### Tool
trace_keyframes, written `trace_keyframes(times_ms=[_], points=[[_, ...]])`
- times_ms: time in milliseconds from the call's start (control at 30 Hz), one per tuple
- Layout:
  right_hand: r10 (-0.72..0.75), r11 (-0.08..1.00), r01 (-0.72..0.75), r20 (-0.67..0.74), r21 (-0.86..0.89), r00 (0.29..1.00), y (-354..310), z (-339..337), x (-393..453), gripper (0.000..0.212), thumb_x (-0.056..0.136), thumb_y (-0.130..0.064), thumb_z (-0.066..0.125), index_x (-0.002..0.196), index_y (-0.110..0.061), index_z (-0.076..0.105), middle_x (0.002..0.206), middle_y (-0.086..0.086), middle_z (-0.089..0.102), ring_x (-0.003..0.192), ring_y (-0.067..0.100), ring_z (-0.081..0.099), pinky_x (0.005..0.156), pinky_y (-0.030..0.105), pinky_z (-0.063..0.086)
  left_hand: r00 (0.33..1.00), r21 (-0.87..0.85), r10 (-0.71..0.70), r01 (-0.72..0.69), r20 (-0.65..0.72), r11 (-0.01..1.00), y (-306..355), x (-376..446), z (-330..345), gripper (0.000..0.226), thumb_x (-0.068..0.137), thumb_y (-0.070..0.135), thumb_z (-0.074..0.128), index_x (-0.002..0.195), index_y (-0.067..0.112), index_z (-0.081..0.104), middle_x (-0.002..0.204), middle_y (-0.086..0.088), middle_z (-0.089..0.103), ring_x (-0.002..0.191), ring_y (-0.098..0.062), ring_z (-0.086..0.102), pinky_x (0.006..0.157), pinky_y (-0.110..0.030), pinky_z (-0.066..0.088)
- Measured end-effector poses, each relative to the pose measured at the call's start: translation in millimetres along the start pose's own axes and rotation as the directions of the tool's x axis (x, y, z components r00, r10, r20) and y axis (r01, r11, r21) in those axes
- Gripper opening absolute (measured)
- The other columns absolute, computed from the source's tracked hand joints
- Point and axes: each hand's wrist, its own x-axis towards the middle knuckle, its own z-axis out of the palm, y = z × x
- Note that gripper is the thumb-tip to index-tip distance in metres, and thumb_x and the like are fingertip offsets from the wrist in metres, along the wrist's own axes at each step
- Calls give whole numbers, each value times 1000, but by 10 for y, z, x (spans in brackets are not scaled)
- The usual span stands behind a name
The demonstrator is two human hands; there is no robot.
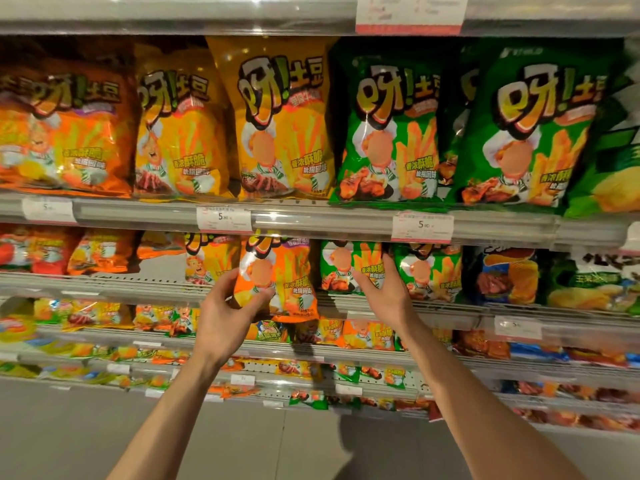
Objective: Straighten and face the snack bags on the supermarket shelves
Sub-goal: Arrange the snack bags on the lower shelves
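A: Far left, upper shelf (138,214) — what stands there?
B: One deep-orange bag (65,133), leaning a bit, then two yellow bags (180,133) upright, faces forward. Price tags (224,219) on the shelf rail below them.

A: Shelf under that, left end?
B: Small red and orange bags (100,252), some tilted, with a bare stretch of back wall between them and a small yellow bag (207,258).

A: Left hand?
B: The left hand (225,306) grips a small orange snack bag (280,278) at its lower left corner, thumb over the front, fingers curled round the edge. The bag hangs out past the front edge of the second shelf, face forward, bottom overlapping the rail below.

A: Right hand?
B: The right hand (377,289) is on a small green snack bag (349,268) just to the right of the orange one. Thumb lies across the bag's lower front, fingers reach up along its right side. That bag sits on the shelf, upright.

A: Further right?
B: Another small green bag (429,271) beside the hand, then a dark blue bag (505,275) and a green-and-white one (595,282). Above them, two large green bags (391,133) upright on the upper shelf.

A: Lower down?
B: More shelves of mixed small packs (367,336), too blurred to sort. Grey floor (242,445) near the arms.
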Motion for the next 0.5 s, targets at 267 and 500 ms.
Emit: trace_keyframes(times_ms=[267,500], points=[[-69,969,51,-64,-242,996,124,68,43,97,89,-73,51,161,-16,18,163,8,30,149,27,31,118,48,36,1000,-53,16,-16,13,998,3,14,30,53,86,25,80,133,18,57,116,-1,72,76,-16,78,71,-26,62],[-184,875,166,5,-454,983,144,262,-46,87,98,-62,46,160,-36,-10,170,7,0,157,28,4,126,46,18,1000,-78,10,-9,5,997,40,17,71,52,87,18,79,133,11,55,115,-4,70,72,-2,74,61,-11,55]])
